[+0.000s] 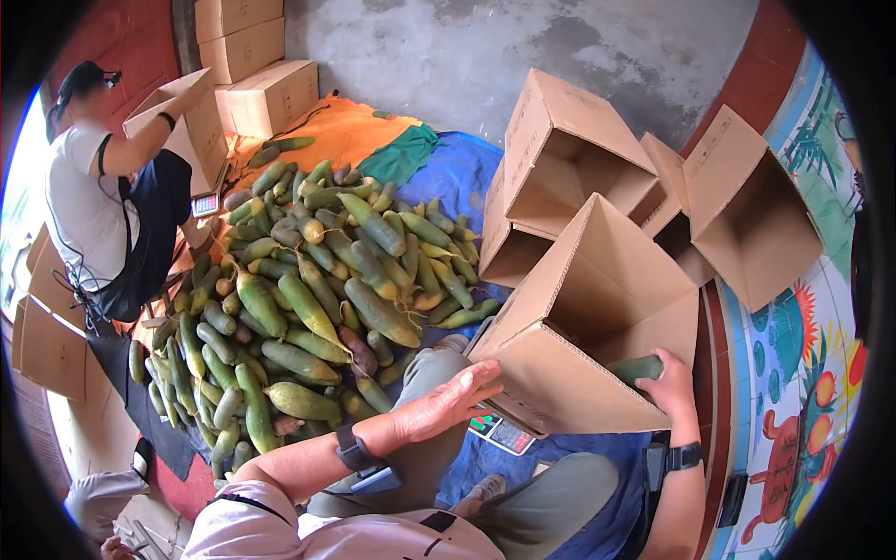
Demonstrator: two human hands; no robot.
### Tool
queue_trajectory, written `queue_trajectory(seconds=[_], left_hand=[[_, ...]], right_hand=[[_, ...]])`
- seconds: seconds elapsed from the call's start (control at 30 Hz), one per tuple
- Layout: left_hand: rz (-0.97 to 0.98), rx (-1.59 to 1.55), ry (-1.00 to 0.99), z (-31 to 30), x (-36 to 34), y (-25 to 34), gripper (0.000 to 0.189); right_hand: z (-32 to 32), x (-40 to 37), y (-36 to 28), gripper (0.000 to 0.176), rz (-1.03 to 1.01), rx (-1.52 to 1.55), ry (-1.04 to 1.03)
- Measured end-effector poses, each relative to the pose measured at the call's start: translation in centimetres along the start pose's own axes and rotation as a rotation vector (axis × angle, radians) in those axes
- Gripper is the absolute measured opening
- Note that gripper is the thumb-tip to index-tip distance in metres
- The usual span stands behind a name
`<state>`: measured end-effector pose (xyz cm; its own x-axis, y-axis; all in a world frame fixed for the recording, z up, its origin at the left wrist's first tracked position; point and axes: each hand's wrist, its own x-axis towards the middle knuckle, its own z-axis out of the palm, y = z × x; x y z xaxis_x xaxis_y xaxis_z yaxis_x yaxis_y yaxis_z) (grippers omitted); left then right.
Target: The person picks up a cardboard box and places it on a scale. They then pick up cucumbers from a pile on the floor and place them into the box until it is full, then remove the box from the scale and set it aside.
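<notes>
An open cardboard box [532, 373] stands tilted toward me on a digital scale [504, 435], whose keypad shows under its near edge. My right hand [666, 385] reaches in over the right side of the box, its fingers wrapped round a green radish [637, 370]. At the box's left side is my left hand [455, 403], with fingers stretched out and nothing in them. A large heap of green radishes [303, 308] lies left of the box, several with long thin root tips.
Empty-looking open boxes [583, 168] are stacked behind mine, with another box [747, 215] to the right. A co-worker [103, 196] at the left handles a box [191, 135] over a second scale [206, 203]. Blue sheeting [457, 173] covers the floor; a painted wall [803, 373] borders the right.
</notes>
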<state>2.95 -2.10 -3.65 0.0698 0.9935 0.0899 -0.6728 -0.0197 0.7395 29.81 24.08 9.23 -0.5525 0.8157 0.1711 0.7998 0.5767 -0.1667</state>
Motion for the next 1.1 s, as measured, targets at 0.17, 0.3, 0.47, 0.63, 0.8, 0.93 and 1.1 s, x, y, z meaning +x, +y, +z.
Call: queue_trajectory(seconds=[0.17,0.3,0.47,0.63,0.8,0.93,1.1], left_hand=[[0.001,0.016,-0.008,0.2,-0.1,-0.1,0.071],[0.001,0.02,-0.002,0.2,0.1,-0.3,0.069],[0.014,0.004,-0.02,0.2,0.1,-0.5,0.066],[-0.013,0.062,-0.011,1.2,0.1,0.3,0.08],[0.014,0.041,0.001,1.0,-0.1,0.0,0.08],[0.006,0.022,0.012,1.0,-0.2,0.1,0.077],[0.006,0.015,0.008,0.8,-0.3,-0.1,0.073]], right_hand=[[2.6,1.7,2.3,0.049,-0.033,0.172,-0.009],[1.8,0.7,2.7,0.036,0.042,0.281,0.074],[-0.1,-4.7,-3.7,0.02,-0.096,0.298,0.105],[1.8,-6.0,-3.8,0.028,-0.177,0.078,0.221],[2.5,-5.4,-4.4,0.03,-0.213,0.049,0.297],[2.7,-5.3,-4.1,0.03,-0.231,0.021,0.325],[2.8,-5.4,-4.3,0.029,-0.242,0.021,0.334]])
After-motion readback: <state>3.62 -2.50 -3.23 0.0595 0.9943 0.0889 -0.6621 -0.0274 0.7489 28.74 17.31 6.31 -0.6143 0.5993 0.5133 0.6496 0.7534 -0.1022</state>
